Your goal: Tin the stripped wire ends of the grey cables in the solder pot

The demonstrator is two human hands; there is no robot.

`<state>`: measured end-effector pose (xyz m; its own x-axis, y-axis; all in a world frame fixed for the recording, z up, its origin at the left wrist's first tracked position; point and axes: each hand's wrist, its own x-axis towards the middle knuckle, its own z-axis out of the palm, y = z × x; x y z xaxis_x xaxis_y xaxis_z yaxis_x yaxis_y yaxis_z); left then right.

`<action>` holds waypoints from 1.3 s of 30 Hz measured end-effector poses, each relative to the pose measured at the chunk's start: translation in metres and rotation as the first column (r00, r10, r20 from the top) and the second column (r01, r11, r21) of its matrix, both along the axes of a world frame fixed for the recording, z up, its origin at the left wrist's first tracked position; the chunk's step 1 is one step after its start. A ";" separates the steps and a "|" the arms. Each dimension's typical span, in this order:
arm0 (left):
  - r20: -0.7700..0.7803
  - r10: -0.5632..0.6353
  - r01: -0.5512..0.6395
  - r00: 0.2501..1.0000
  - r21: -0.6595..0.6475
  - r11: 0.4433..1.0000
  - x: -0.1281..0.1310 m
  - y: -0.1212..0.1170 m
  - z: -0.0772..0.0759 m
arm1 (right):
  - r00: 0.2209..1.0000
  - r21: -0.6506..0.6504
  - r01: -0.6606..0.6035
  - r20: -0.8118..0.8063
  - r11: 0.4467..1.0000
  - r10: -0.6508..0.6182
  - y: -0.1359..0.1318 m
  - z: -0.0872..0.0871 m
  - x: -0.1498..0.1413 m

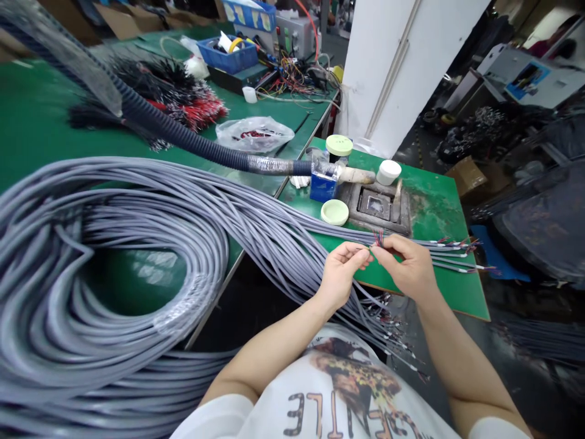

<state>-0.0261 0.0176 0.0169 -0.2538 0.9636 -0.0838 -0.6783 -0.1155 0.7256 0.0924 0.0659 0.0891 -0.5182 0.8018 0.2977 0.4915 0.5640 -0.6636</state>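
Note:
My left hand [342, 271] and my right hand [408, 263] meet fingertip to fingertip over the small green board. Both pinch the thin coloured wires [378, 238] at the stripped end of a grey cable; red and dark strands stick up between them. Fingers cover most of the wire tips. A large coil of grey cables [201, 244] runs in from the left, and its ends fan out under and around my hands. Several cable ends [457, 245] with white bands and bare coloured wires lie just right of my right hand. More cable ends [388, 323] hang below the board's near edge.
Beyond my hands sits a square solder pot [375, 204] in a grubby frame, with a ribbed hose [196, 139] reaching over beside it. Near it stand a blue box [323, 185], a pale green lid [334, 212] and a white-capped jar [388, 172]. A white pillar [388, 67] rises behind.

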 end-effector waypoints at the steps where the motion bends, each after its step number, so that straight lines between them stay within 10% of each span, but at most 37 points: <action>1: 0.016 0.007 -0.007 1.000 -0.007 1.000 -0.001 0.002 -0.001 | 1.000 -0.009 -0.016 0.000 1.000 0.016 0.005 0.001 -0.004; 6: -0.315 0.021 -0.018 0.949 0.012 1.000 -0.020 0.004 -0.010 | 0.990 -0.081 -0.069 0.119 0.994 0.079 0.048 0.006 -0.030; 10: -0.834 0.220 -0.082 0.505 0.208 0.975 -0.042 -0.003 -0.030 | 0.948 -0.185 -0.134 0.263 0.974 0.180 0.099 -0.001 -0.057; 16: -0.947 0.315 0.039 0.070 0.318 0.947 -0.047 -0.003 -0.057 | 0.826 -0.140 -0.132 0.531 0.981 0.187 0.142 -0.022 -0.095; 31: -0.895 0.447 0.011 -0.005 0.447 0.895 -0.045 0.001 -0.064 | 0.714 -0.097 -0.090 0.687 0.991 0.132 0.154 -0.033 -0.108; 39: -0.878 0.479 0.000 0.001 0.479 0.878 -0.045 0.001 -0.060 | 0.798 -0.027 0.105 0.599 0.994 -0.068 0.191 -0.024 -0.031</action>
